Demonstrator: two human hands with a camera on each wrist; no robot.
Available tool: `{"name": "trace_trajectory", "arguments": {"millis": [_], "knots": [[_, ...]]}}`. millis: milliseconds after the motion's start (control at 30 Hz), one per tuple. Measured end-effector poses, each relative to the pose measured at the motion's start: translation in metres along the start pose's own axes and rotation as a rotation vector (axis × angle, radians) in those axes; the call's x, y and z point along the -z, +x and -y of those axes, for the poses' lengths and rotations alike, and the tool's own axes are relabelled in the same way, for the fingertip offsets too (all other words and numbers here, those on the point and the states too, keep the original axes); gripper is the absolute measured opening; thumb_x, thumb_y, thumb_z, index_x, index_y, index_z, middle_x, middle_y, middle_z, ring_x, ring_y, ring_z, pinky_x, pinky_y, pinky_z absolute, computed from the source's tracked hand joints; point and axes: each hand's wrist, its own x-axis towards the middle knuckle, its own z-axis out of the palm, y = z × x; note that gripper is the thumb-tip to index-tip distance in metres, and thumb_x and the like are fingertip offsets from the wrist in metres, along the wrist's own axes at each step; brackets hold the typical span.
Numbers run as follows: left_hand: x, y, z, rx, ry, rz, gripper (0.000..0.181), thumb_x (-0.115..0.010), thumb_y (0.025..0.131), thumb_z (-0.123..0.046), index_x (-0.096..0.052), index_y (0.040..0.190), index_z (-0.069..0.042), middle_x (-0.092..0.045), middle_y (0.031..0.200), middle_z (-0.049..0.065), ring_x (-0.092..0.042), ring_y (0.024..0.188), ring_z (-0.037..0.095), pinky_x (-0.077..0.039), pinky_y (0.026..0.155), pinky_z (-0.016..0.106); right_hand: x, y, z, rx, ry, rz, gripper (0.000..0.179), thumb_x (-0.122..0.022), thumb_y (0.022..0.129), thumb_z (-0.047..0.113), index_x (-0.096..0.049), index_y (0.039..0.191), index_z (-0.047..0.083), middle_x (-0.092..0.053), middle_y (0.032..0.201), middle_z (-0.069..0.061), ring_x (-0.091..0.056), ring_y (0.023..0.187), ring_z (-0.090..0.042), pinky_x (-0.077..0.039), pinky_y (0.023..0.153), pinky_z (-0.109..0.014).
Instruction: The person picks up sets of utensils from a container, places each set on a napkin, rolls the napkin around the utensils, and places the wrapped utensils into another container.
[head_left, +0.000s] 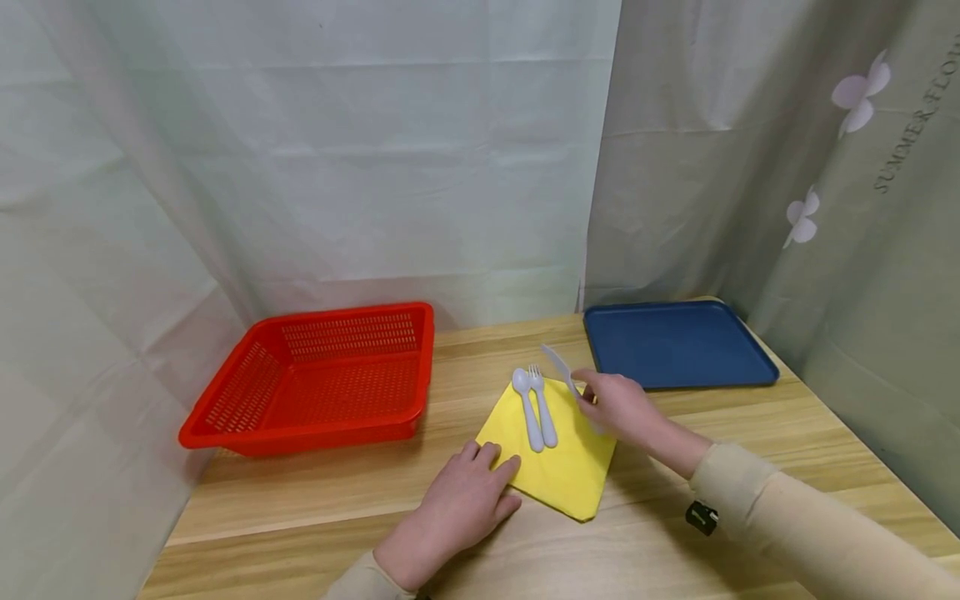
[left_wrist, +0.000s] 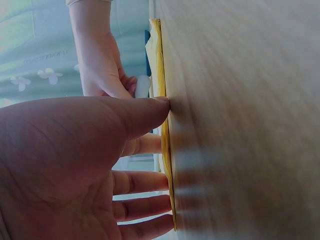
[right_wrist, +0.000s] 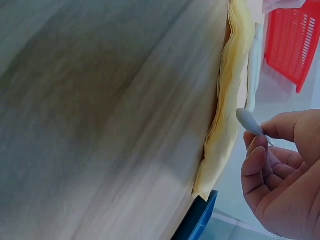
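Right hand (head_left: 618,402): grip pinching pale knife (head_left: 557,362) over yellow napkin's (head_left: 573,492) far-right corner. Left hand (head_left: 465,497): grip spread, near-left corner. Spoon (head_left: 532,421), fork (head_left: 548,422): heads at far edge.

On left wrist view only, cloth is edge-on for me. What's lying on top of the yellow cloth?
Observer: Head view shows a spoon and a fork side by side on the yellow cloth.

Operator: I get just one end of what the right hand holds. Other end?

Observer: In the head view, the other end of that pale utensil is narrow, likely a knife blade, pointing up-left in the frame.

Operator: Anything on the left side of the table?

Observer: Yes, a red basket with slotted walls, left of the yellow cloth.
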Motion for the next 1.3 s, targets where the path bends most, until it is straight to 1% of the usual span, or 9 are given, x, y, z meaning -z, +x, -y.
{"name": "trace_trajectory", "arguments": {"millis": [167, 267, 533, 633, 1000, 1167, 1233, 1300], "knots": [[0.000, -0.001, 0.000, -0.008, 0.007, -0.015, 0.049, -0.076, 0.104, -0.047, -0.071, 0.144, -0.018, -0.066, 0.133, 0.011, -0.059, 0.112, 0.030, -0.055, 0.097, 0.043, -0.005, 0.001, 0.002, -0.002, -0.005, -0.001, 0.040, -0.076, 0.103, 0.009, -0.069, 0.141, -0.001, -0.076, 0.094, -0.004, -0.063, 0.071, -0.012, -0.055, 0.063, -0.031], [0.000, -0.001, 0.000, -0.010, 0.009, -0.026, 0.048, -0.076, 0.104, -0.046, -0.072, 0.143, -0.018, -0.066, 0.132, 0.011, -0.059, 0.112, 0.031, -0.055, 0.097, 0.044, -0.008, 0.001, 0.003, -0.019, -0.006, -0.001, 0.039, -0.076, 0.103, 0.010, -0.070, 0.141, 0.000, -0.075, 0.093, -0.003, -0.062, 0.071, -0.012, -0.054, 0.063, -0.030], [-0.001, 0.000, 0.000, -0.004, 0.007, -0.014, 0.048, -0.075, 0.104, -0.047, -0.071, 0.144, -0.019, -0.066, 0.133, 0.011, -0.059, 0.112, 0.030, -0.056, 0.096, 0.044, -0.013, 0.003, 0.004, -0.035, -0.010, 0.013, 0.040, -0.075, 0.104, 0.009, -0.069, 0.142, -0.001, -0.073, 0.089, -0.002, -0.061, 0.068, -0.012, -0.054, 0.061, -0.030], [-0.001, 0.000, 0.000, -0.003, 0.008, -0.014, 0.048, -0.075, 0.104, -0.047, -0.071, 0.144, -0.019, -0.066, 0.133, 0.011, -0.059, 0.113, 0.031, -0.056, 0.097, 0.044, -0.014, 0.004, 0.005, -0.045, -0.016, 0.019, 0.041, -0.075, 0.104, 0.010, -0.069, 0.143, -0.001, -0.071, 0.087, -0.001, -0.061, 0.068, -0.011, -0.054, 0.062, -0.030], [0.000, 0.000, 0.001, -0.006, 0.008, -0.022, 0.048, -0.076, 0.104, -0.047, -0.071, 0.143, -0.019, -0.066, 0.132, 0.011, -0.059, 0.113, 0.031, -0.055, 0.097, 0.044, -0.018, 0.009, 0.009, -0.055, -0.051, 0.059, 0.040, -0.074, 0.101, 0.007, -0.069, 0.139, -0.004, -0.070, 0.082, 0.000, -0.060, 0.070, -0.013, -0.054, 0.067, -0.033], [0.000, -0.001, 0.001, -0.009, 0.010, -0.028, 0.048, -0.076, 0.104, -0.047, -0.071, 0.143, -0.019, -0.066, 0.132, 0.011, -0.059, 0.112, 0.030, -0.056, 0.096, 0.044, -0.020, 0.011, 0.012, -0.063, -0.043, 0.084, 0.039, -0.074, 0.100, 0.007, -0.069, 0.137, -0.003, -0.070, 0.082, 0.000, -0.060, 0.071, -0.013, -0.053, 0.067, -0.032], [0.000, -0.001, 0.000, -0.009, 0.010, -0.029, 0.048, -0.076, 0.104, -0.047, -0.072, 0.143, -0.019, -0.066, 0.132, 0.011, -0.059, 0.112, 0.030, -0.056, 0.096, 0.044, -0.021, 0.012, 0.013, -0.064, -0.035, 0.091, 0.035, -0.074, 0.100, 0.007, -0.070, 0.134, -0.002, -0.069, 0.082, 0.000, -0.060, 0.070, -0.013, -0.052, 0.066, -0.032], [0.000, -0.001, 0.000, -0.008, 0.008, -0.028, 0.048, -0.076, 0.104, -0.047, -0.072, 0.143, -0.019, -0.066, 0.132, 0.011, -0.059, 0.112, 0.030, -0.056, 0.096, 0.044, -0.022, 0.012, 0.015, -0.069, -0.023, 0.095, 0.035, -0.074, 0.101, 0.007, -0.070, 0.134, -0.002, -0.070, 0.083, 0.000, -0.060, 0.070, -0.013, -0.052, 0.065, -0.031]]}}
